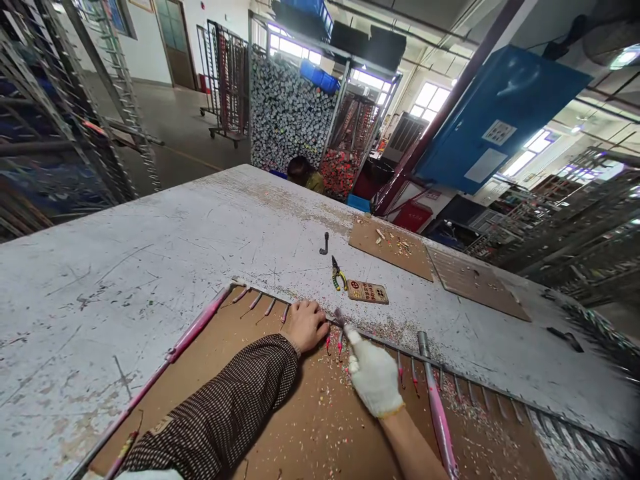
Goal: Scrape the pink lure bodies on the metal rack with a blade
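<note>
A long metal bar with a row of small hooks lies across a brown board, part of a frame with pink-coated side pieces. Over this bar my bare left hand is closed, with its fingers curled around the edge. My right hand, in a white glove, grips a small tool with a short, flat, dark blade, like a scraper. The blade touches or nearly touches the bar just right of my left hand; its handle is hidden in the glove. Pink coating remains on several hooks.
Coloured chips litter the board and the white table. Beyond the bar lie pliers, a printed card and a dark metal piece. Two brown boards are farther right. A person's head shows behind the table.
</note>
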Action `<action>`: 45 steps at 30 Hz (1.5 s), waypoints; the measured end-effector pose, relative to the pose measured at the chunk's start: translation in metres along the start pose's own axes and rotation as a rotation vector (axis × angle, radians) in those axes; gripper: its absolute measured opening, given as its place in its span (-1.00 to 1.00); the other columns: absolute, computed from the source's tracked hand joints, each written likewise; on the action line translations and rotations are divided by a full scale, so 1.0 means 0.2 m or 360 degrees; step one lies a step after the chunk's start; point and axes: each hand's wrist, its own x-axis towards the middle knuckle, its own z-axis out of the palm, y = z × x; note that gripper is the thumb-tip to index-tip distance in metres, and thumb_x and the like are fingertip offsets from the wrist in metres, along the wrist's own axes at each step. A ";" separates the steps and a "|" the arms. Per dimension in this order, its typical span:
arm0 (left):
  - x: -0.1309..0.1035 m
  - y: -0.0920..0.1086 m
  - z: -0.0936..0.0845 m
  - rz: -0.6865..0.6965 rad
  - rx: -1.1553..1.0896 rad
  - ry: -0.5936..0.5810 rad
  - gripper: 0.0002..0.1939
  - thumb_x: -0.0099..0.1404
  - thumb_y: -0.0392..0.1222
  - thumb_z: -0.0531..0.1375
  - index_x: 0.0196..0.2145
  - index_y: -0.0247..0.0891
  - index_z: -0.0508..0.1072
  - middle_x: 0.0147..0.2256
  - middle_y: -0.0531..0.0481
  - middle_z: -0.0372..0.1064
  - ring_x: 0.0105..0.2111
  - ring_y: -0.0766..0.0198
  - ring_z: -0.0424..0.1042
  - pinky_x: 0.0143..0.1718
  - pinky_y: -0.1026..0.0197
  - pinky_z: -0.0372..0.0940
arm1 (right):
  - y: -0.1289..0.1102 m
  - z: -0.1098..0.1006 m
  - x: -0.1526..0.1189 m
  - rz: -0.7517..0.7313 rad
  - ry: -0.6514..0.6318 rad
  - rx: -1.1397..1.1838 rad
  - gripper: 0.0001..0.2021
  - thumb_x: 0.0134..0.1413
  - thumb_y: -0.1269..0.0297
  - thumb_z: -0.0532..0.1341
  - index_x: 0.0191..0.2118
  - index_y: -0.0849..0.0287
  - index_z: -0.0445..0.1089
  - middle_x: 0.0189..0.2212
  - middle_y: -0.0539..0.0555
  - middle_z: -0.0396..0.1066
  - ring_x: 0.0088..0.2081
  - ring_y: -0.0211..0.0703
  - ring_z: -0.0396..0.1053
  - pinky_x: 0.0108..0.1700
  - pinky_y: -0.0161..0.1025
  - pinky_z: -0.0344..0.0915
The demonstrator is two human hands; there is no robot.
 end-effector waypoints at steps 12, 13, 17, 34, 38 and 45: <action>0.00 0.00 0.02 0.0004 0.0022 0.0003 -0.73 0.38 -0.02 0.12 -0.35 -0.18 0.53 -0.18 -0.09 0.38 -0.09 0.07 0.24 -0.05 -0.05 0.03 | 0.01 0.01 -0.01 0.0020 -0.0220 -0.0070 -0.44 0.12 0.42 0.12 0.26 -0.02 0.30 -0.49 0.00 0.50 -0.50 -0.19 0.39 -0.43 -0.32 0.16; 0.00 0.00 0.02 0.0008 0.0023 0.0003 -0.73 0.38 -0.02 0.13 -0.35 -0.18 0.53 -0.18 -0.09 0.38 -0.09 0.07 0.24 -0.05 -0.05 0.03 | 0.01 0.00 -0.01 0.0050 -0.0158 -0.0048 -0.46 0.16 0.41 0.09 0.26 -0.01 0.30 -0.46 0.01 0.51 -0.48 -0.20 0.40 -0.41 -0.33 0.17; 0.00 0.00 0.01 0.0011 0.0035 0.0003 -0.72 0.38 -0.02 0.12 -0.36 -0.20 0.53 -0.18 -0.09 0.39 -0.09 0.07 0.25 -0.06 -0.05 0.03 | 0.02 0.00 -0.02 0.0085 0.0290 0.0104 -0.52 0.27 0.36 0.02 0.27 0.15 0.28 -0.36 0.11 0.54 -0.39 -0.18 0.42 -0.28 -0.30 0.24; -0.01 -0.01 0.05 0.0065 0.0057 0.0084 -0.74 0.40 -0.03 0.13 -0.33 -0.21 0.50 -0.19 -0.08 0.38 -0.10 0.08 0.24 -0.05 -0.05 0.02 | 0.04 0.03 -0.01 0.0000 0.0023 0.0021 -0.49 0.22 0.40 0.06 0.28 0.03 0.28 -0.41 0.03 0.53 -0.45 -0.18 0.42 -0.37 -0.30 0.20; -0.01 0.00 0.06 0.0041 0.0094 0.0125 -0.73 0.40 -0.03 0.12 -0.33 -0.22 0.50 -0.18 -0.09 0.37 -0.09 0.06 0.24 -0.05 -0.05 0.02 | 0.04 0.04 -0.01 -0.0041 0.0177 0.0077 -0.52 0.27 0.36 0.05 0.28 0.09 0.27 -0.36 0.07 0.54 -0.40 -0.18 0.43 -0.31 -0.30 0.21; -0.01 0.01 0.05 0.0056 0.0123 0.0102 -0.75 0.39 -0.04 0.12 -0.32 -0.22 0.49 -0.18 -0.12 0.36 -0.09 0.05 0.24 -0.05 -0.05 0.03 | 0.04 0.05 -0.03 -0.0032 0.0157 0.0047 -0.52 0.28 0.36 0.05 0.29 0.07 0.25 -0.43 0.03 0.50 -0.45 -0.19 0.40 -0.34 -0.29 0.19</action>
